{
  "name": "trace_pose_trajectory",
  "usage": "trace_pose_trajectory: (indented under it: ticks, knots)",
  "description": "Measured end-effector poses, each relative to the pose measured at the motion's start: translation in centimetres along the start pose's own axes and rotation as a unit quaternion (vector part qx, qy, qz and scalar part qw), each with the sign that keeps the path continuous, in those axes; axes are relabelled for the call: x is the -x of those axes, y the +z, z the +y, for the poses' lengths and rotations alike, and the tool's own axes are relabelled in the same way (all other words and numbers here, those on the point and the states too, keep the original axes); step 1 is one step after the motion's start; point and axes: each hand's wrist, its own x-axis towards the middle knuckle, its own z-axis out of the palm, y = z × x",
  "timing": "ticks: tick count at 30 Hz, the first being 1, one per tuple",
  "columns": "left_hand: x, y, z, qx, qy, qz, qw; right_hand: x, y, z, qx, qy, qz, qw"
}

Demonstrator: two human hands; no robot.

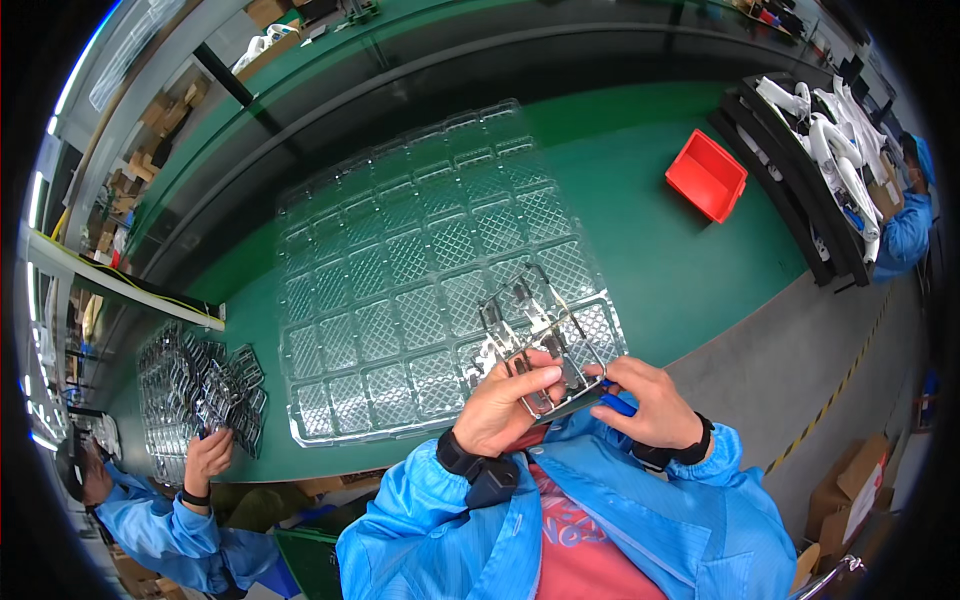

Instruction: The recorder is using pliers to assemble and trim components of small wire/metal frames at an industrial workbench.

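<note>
My left hand (pixel 507 408) is closed around the near end of a thin dark rectangular frame (pixel 571 318) with small shiny and dark moulded parts inside it. The frame is tilted over the near right corner of a large clear plastic tray (pixel 407 318). Closed on a blue-handled tool (pixel 617 404), my right hand (pixel 648 402) is at the frame's near right corner. Two blue grips show, like those of small cutters; the jaws are too hidden to make out. The tray has rows of shallow compartments with a crosshatch pattern and lies on the green table (pixel 640 270).
A red bin (pixel 706 176) stands at the far right of the table. Beyond it, a black rack (pixel 790 180) holds white parts. At the left, a co-worker's hand (pixel 209 455) touches a pile of similar dark frames (pixel 200 385). A cardboard box (pixel 848 490) is at the lower right.
</note>
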Motion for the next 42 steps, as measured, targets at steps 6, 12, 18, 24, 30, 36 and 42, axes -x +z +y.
trace_pose_trajectory:
  ticks: [6,12,18,24,30,36,42]
  knots:
    - [-0.4,-0.1,-0.3,0.018,-0.009,-0.017,1.0,0.0,-0.2,0.4,-0.037,-0.035,0.019,0.999]
    - [-0.4,-0.1,-0.1,-0.004,-0.02,-0.029,0.999,-0.3,0.0,0.3,-0.048,-0.045,0.013,0.998]
    - [-0.4,-0.3,-0.2,0.0,-0.012,-0.024,1.0,-0.6,0.1,0.4,-0.008,-0.076,0.026,0.997]
    - [-1.0,-0.5,-0.5,-0.016,-0.008,-0.025,1.0,-0.2,0.1,1.1,0.061,-0.088,0.059,0.992]
    - [-2.0,0.8,-0.6,-0.053,0.017,-0.008,0.998,-0.3,-0.7,1.2,0.133,-0.07,0.102,0.983]
    - [-3.1,0.0,-0.7,0.02,-0.012,-0.075,0.997,-0.1,-1.4,1.2,0.146,-0.086,0.088,0.982]
    - [-2.4,1.2,-0.6,-0.053,-0.027,0.013,0.998,-0.1,-1.7,1.3,0.158,-0.066,0.11,0.979]
